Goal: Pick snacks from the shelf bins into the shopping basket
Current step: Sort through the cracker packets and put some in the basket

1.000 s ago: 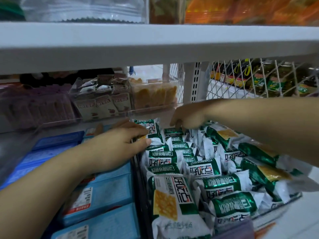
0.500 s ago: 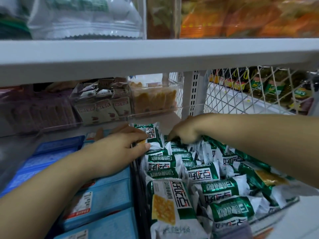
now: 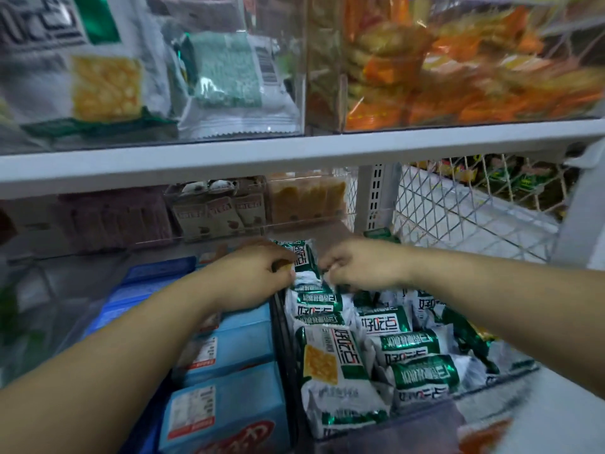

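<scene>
Both hands are deep at the back of the clear bin [image 3: 409, 434], up at twelve o'clock of the pile! The left hand [image 3: 252, 278] has fingers and thumb wrapped round an upright green-and-white cracker packet [image 3: 303, 258]. The right hand [image 3: 360, 267], at its three o'clock, is curled knuckles-up with fingertips buried in the wrappers. Whether it grips one or only rakes through, I cannot tell. The hands sit close, almost meeting across that packet.

No shopping basket in view.

Risks from here: slick foil could slide out of the grip on the lift. The loose packets [image 3: 412, 348] heaped toward five o'clock could get dragged over the low front wall. The shelf board [image 3: 294, 158] overhead leaves little room, so a quick pull may knock the knuckles. Blue boxes [image 3: 235, 345] at nine o'clock crowd the left wrist.
</scene>
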Available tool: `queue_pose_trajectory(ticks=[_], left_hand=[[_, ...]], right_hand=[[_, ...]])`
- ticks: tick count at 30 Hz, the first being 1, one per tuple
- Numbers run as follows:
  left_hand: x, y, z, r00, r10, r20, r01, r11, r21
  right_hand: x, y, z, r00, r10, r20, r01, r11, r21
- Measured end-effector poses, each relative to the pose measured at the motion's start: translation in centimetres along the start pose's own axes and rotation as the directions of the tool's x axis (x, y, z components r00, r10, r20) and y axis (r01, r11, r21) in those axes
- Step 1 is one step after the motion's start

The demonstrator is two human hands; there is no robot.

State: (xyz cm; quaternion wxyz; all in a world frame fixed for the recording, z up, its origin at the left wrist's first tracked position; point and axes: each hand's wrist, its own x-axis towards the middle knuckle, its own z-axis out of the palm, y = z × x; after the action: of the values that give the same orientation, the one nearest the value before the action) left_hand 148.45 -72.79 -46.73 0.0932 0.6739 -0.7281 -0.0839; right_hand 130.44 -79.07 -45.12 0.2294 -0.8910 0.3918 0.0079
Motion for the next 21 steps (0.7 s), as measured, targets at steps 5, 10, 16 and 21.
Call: queue_pose_trajectory(ticks=[5,10,16,21], left_hand=[[0.9,0.7,-0.1,0.998,-0.066,-0.02,0.065,0.998,-0.018],[2.3,0.9,-0.1,0.989,-0.142,0.038,0.144,0.988,-0.048],[2.6,0.5,0.1,0.989,-0.146,-0.034,0.144,0.988,-0.059],[1.1,0.5,0.0,0.985,-0.079,-0.154,0.066,0.994,-0.091]], right_hand=[[0.4,0.9,0.9,0.993,0.094,-0.073,-0.071,0.96,0.272],[1.9,1.2,1.7,0.968,0.223,-0.114,-0.145,0.87,0.471],[3.2,-0.1,1.3,0.965,0.239,-0.105,-0.204,0.942,0.268],[3.4,0.3,2.0,0.963,0.217,-0.161,-0.157,0.935,0.318]])
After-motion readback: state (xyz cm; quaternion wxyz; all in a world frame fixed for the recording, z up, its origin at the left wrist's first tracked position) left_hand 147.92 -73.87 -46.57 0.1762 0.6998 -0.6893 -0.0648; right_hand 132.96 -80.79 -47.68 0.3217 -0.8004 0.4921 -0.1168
